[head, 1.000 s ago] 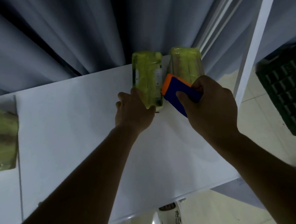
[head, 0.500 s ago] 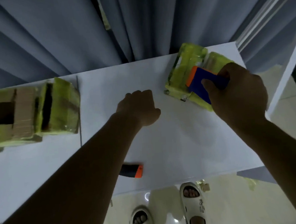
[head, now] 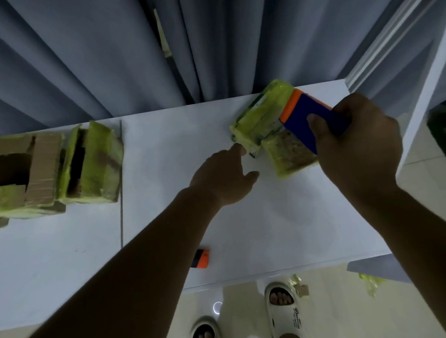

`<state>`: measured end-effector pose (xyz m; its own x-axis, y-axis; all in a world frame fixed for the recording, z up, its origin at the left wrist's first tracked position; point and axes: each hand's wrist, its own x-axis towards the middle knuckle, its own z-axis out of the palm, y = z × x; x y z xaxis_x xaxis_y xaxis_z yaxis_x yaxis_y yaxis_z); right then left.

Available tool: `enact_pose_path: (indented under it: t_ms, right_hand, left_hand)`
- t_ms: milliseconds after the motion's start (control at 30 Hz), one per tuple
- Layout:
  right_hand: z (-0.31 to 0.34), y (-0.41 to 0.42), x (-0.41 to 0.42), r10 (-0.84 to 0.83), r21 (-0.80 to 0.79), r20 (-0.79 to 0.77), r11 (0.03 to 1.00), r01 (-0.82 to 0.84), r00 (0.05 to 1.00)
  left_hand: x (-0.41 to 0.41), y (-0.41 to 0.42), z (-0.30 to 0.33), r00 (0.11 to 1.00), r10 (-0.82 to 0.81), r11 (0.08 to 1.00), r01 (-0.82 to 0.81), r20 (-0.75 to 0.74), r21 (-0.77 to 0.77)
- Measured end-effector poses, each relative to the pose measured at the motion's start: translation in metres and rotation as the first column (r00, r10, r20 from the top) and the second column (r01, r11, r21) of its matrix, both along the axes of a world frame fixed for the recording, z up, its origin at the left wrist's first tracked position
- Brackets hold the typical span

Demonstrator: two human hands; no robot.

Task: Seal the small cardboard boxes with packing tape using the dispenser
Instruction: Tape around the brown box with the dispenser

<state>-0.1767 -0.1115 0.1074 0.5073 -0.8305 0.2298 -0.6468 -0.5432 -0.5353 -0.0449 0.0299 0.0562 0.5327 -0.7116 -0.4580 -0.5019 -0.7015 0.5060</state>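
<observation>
The right hand (head: 356,145) is grasping a blue tape dispenser (head: 310,119) with an orange end, thumb lying across its blue side and fingers curled round the far part. The dispenser is hovering over two small boxes wrapped in yellow tape at the far right of the white bench (head: 272,231). Whether it is touching them cannot be told.

The farther box (head: 260,117) is lying tilted near the curtain (head: 105,58), with its near corner pointing toward the left hand (head: 223,175). The nearer box (head: 286,154) is lying just beside it, partly hidden under the right hand and the dispenser.

The left hand is reaching toward the farther box with its fingers loose and extended, grasping nothing. Its forefinger tip is sitting just at the near corner of that box, and contact cannot be confirmed.

At the left side of the bench, two more boxes are standing well apart from the hands. One box with yellow tape (head: 91,163) is showing a dark gap along its top. Beside it, an open brown cardboard box (head: 21,176) is showing bare flaps.

A small black and orange object (head: 200,259) is lying near the front edge of the bench, partly hidden by the left forearm. Below the bench, two feet in white sandals (head: 283,314) are standing on a pale tiled floor.
</observation>
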Motion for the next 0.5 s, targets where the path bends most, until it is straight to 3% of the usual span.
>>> enact_pose_path:
  t_ms: [133,233,500]
  right_hand:
    - [0.001,-0.013,-0.011,0.049,0.031,0.018,0.998,-0.049,0.999]
    - [0.001,-0.027,-0.018,0.067,0.062,0.018,0.996,-0.068,0.998]
    - [0.001,-0.058,-0.039,0.083,0.152,0.047,0.984,-0.089,0.995]
  left_hand:
    - [-0.026,-0.051,-0.012,0.96,0.194,0.964,-0.225,-0.204,-0.144]
    - [-0.037,-0.086,-0.021,0.92,0.265,0.936,-0.317,-0.289,-0.149]
    - [-0.067,-0.143,-0.045,0.853,0.432,0.874,-0.476,-0.293,-0.098]
